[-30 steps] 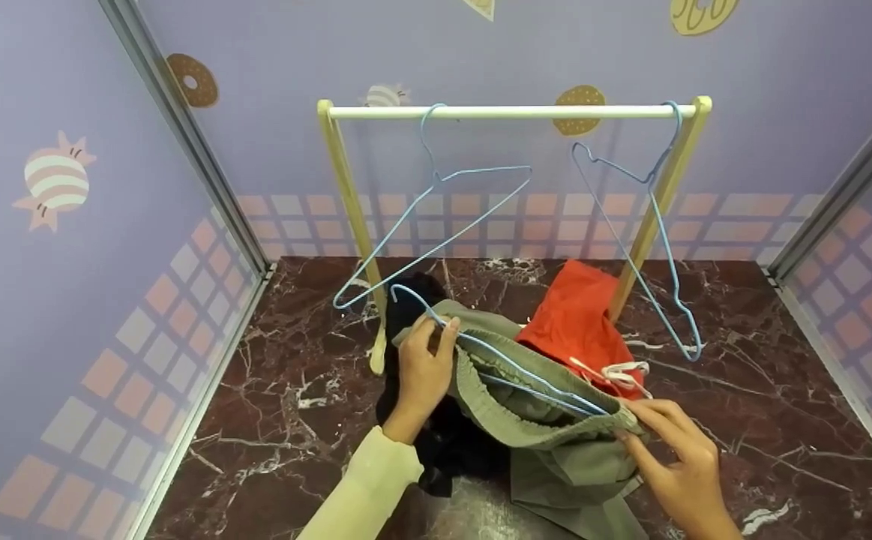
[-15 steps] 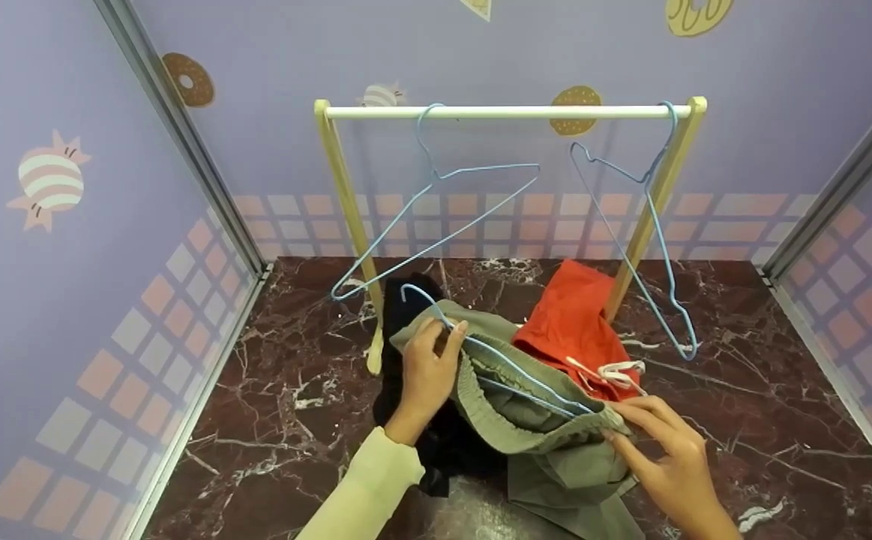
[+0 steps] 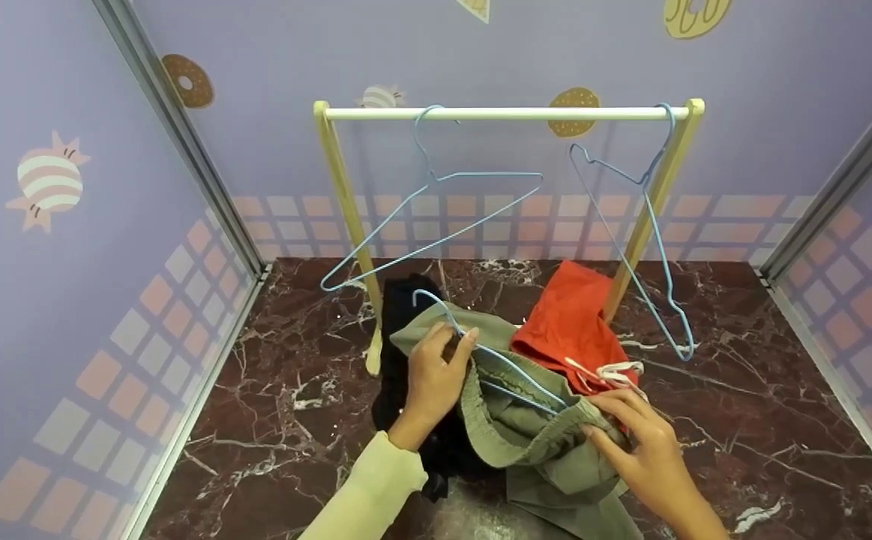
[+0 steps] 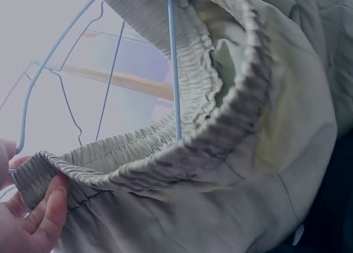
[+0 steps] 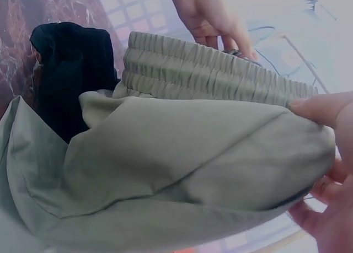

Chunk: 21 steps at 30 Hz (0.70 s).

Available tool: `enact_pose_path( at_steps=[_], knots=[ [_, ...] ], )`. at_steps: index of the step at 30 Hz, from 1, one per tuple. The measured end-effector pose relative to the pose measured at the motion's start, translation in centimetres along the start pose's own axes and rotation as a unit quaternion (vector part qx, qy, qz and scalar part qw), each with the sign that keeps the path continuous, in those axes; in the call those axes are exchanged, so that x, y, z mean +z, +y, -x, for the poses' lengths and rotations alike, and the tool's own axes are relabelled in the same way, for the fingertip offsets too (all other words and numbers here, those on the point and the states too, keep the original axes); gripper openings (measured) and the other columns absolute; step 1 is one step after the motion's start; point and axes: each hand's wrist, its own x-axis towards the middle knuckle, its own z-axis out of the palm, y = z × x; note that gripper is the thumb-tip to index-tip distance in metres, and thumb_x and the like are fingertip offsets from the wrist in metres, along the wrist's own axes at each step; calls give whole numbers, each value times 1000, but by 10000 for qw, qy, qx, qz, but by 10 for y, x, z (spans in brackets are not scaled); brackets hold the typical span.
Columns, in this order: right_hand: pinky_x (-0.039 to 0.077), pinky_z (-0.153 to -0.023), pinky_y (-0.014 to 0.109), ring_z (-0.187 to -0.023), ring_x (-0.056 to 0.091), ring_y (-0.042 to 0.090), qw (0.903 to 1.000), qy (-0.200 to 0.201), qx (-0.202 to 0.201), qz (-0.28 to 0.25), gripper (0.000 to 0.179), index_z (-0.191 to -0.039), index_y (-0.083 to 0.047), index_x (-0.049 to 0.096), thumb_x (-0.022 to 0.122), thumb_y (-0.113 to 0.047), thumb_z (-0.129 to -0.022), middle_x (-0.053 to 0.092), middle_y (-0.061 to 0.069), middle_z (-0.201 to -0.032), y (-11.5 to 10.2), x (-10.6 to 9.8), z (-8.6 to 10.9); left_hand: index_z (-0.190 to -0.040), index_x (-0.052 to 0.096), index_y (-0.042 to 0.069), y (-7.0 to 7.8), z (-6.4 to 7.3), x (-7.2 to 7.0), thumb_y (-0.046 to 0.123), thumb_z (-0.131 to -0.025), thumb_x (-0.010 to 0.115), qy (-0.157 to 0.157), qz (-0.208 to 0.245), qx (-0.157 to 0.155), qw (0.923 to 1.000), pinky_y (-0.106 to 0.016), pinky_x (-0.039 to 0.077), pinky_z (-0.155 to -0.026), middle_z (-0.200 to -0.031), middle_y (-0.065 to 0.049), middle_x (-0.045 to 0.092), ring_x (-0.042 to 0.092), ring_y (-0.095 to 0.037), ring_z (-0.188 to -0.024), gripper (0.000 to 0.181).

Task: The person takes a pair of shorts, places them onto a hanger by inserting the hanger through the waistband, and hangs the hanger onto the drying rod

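Olive-green elastic-waist pants point(image 3: 495, 442) are held up with the waist opening spread. A blue wire hanger point(image 3: 510, 364) slants into that opening, its hook sticking out at the upper left. My left hand point(image 3: 436, 379) pinches the hanger below its hook, and in the left wrist view its fingers point(image 4: 52, 209) also grip the waistband point(image 4: 143, 159). At the opposite side, my right hand point(image 3: 642, 442) holds the waistband edge between thumb and fingers. The right wrist view shows that hand point(image 5: 336, 148) at the end of the gathered waist, the hanger's far end hidden in the cloth.
A small rack with a white rail point(image 3: 495, 114) stands behind; a left hanger point(image 3: 436, 240) and a right hanger point(image 3: 649, 225) hang from it. Black clothing point(image 3: 398, 375) lies left of the pants, and a red garment with white drawstring point(image 3: 574, 322) lies to their right.
My right hand has moved left with its side of the waistband, covering more of the hanger's end. My left hand and the hook have shifted slightly right. The left hanging hanger has swung a little.
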Motion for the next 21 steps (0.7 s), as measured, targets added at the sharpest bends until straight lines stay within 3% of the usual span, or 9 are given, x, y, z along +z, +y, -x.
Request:
enact_pose_path(
  at_steps=[6, 9, 13, 18, 21],
  knots=[
    [40, -85, 10, -101, 57, 4, 9934, -519, 931, 419, 42, -117, -15, 66, 81, -18, -78, 62, -4, -117, 1, 4, 2, -85, 69, 15, 7, 4, 0, 33, -95, 62, -94, 52, 268, 9996, -21, 46, -65, -77, 4, 59, 53, -5, -69, 22],
    [45, -93, 24, -112, 58, 15, 9830, -766, 1553, 615, 49, -123, -16, 63, 80, -30, -80, 61, -3, -122, 0, 4, 3, -84, 67, 15, 9, 6, 2, 33, -94, 63, -120, 137, 305, 9994, -20, 46, -65, -78, 5, 59, 53, -5, -70, 21],
    [48, -92, 49, -113, 62, 27, 9699, -1132, 2038, 701, 52, -125, -15, 61, 75, -41, -83, 65, 3, -121, -1, 4, 3, -81, 65, 15, 11, 7, 5, 32, -94, 64, -80, 309, 367, 9988, -20, 45, -63, -76, 4, 57, 52, -5, -69, 22],
    [51, -82, 37, -93, 65, 13, 9657, -1298, 2145, 682, 37, -116, -21, 67, 73, -39, -85, 70, -6, -99, -2, 5, 0, -78, 64, 13, 13, 6, 7, 30, -93, 64, 2, 381, 502, 9980, -19, 42, -60, -71, 3, 53, 48, -4, -65, 23],
    [51, -79, 33, -87, 63, 8, 9656, -1331, 2138, 649, 33, -115, -23, 68, 73, -37, -85, 70, -9, -95, -2, 6, -3, -77, 64, 13, 15, 6, 8, 30, -93, 65, 20, 353, 509, 9981, -19, 40, -59, -70, 3, 52, 47, -4, -64, 23]
  ],
)
